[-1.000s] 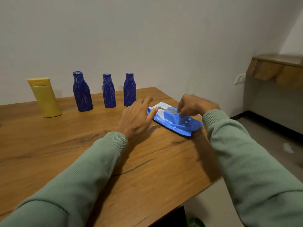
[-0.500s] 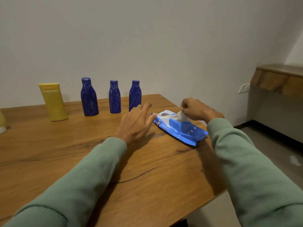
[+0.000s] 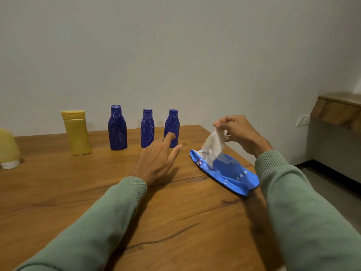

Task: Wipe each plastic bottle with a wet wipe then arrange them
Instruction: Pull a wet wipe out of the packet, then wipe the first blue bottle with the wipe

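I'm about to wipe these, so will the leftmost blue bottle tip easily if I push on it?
Probably yes: the leftmost blue bottle stands upright and is tall for its base, so a push near its neck would likely tip it. Its smooth-looking plastic may slide on the wooden table. It looks rigid enough to grip.

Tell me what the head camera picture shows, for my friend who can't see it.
The right hand pinches a white wipe that sticks halfway out of a blue pack lying on a wooden table. The left hand is open beside the pack. Farther back, near the wall, three blue bottles and a yellow bottle stand upright.
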{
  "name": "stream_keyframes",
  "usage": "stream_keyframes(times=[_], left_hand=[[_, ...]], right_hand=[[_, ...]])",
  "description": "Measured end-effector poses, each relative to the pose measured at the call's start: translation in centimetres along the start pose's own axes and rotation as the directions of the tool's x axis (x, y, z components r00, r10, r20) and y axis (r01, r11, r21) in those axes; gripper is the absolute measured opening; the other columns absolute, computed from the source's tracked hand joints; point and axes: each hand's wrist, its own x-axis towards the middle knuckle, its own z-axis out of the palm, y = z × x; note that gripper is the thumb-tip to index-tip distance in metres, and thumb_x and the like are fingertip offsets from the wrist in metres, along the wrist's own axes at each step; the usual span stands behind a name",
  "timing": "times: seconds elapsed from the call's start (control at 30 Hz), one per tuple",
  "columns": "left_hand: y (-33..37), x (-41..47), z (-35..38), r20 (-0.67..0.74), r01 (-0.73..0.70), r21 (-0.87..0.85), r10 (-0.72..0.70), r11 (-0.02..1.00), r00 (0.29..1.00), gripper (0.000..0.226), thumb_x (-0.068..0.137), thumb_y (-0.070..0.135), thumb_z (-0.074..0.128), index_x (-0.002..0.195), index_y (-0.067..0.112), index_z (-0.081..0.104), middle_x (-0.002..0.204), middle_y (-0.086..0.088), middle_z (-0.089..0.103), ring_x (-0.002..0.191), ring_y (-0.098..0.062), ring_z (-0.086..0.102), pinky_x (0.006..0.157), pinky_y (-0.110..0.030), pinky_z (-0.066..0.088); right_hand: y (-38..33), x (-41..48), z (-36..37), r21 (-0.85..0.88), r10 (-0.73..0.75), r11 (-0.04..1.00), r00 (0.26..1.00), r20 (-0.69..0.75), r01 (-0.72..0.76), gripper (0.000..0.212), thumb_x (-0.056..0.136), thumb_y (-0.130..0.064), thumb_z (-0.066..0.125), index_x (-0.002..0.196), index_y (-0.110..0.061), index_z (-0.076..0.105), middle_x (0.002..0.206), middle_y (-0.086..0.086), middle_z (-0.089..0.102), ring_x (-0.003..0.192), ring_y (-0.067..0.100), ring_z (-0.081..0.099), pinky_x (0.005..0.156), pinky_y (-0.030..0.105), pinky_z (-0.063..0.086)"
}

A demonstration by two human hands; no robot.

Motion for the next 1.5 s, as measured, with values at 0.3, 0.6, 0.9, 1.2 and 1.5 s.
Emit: stream_keyframes(times=[0.3, 0.6, 0.9, 1.2, 1.5], left_hand=[[-1.1, 0.2, 0.2, 0.039, 0.072, -0.043, -0.07, 0.997, 0.997, 0.046, 0.101, 0.05, 0.033, 0.137, 0.022, 0.038, 0.117, 0.0, 0.058, 0.092, -0.011, 0.055, 0.073, -0.025, 0.045], [-0.9, 1.5, 1.2, 0.038, 0.186, -0.116, -0.183, 0.976, 0.982, 0.043, 0.101, 0.046, 0.04, 0.136, 0.02, 0.041, 0.128, -0.001, 0.057, 0.1, -0.008, 0.053, 0.079, -0.024, 0.042], [-1.3, 3.9, 2.7, 0.109, 0.361, -0.266, -0.345, 0.894, 0.932, 0.054, 0.098, 0.03, 0.053, 0.146, 0.017, 0.032, 0.145, -0.006, 0.047, 0.128, -0.02, 0.05, 0.099, -0.037, 0.045], [-2.1, 5.5, 4.4, 0.143, 0.413, -0.447, -0.392, 0.793, 0.909, 0.059, 0.093, 0.017, 0.062, 0.144, 0.018, 0.032, 0.144, -0.005, 0.048, 0.129, -0.02, 0.05, 0.099, -0.034, 0.045], [-2.5, 6.8, 5.8, 0.191, 0.485, -0.568, -0.466, 0.666, 0.864, 0.071, 0.09, 0.009, 0.065, 0.15, 0.018, 0.027, 0.149, -0.007, 0.042, 0.135, -0.022, 0.043, 0.105, -0.037, 0.041]], right_hand=[[-0.4, 0.7, 0.7, 0.157, -0.005, 0.988, 1.0, -0.027, 0.009, 0.037, 0.07, 0.011, 0.07, 0.101, -0.006, 0.061, 0.088, 0.01, 0.063, 0.083, 0.022, 0.065, 0.067, 0.032, 0.058], [1.4, 1.9, 2.2, 0.065, -0.022, 0.997, 0.988, -0.15, 0.032, 0.02, 0.073, -0.008, 0.078, 0.087, -0.016, 0.066, 0.087, 0.009, 0.069, 0.078, 0.023, 0.069, 0.06, 0.03, 0.053], [3.8, 2.9, 2.9, 0.063, -0.036, 0.997, 0.981, -0.192, 0.049, 0.013, 0.081, -0.019, 0.072, 0.092, -0.024, 0.066, 0.085, 0.011, 0.069, 0.082, 0.026, 0.067, 0.068, 0.04, 0.057], [5.1, 3.2, 3.6, 0.077, 0.01, 0.997, 0.981, -0.195, 0.005, 0.017, 0.082, -0.013, 0.071, 0.095, -0.022, 0.067, 0.085, 0.002, 0.064, 0.085, 0.022, 0.064, 0.071, 0.041, 0.056], [5.7, 3.5, 3.5, 0.108, 0.021, 0.994, 0.982, -0.189, 0.0, 0.018, 0.083, -0.013, 0.069, 0.097, -0.023, 0.065, 0.089, 0.0, 0.065, 0.083, 0.014, 0.063, 0.069, 0.04, 0.058]])
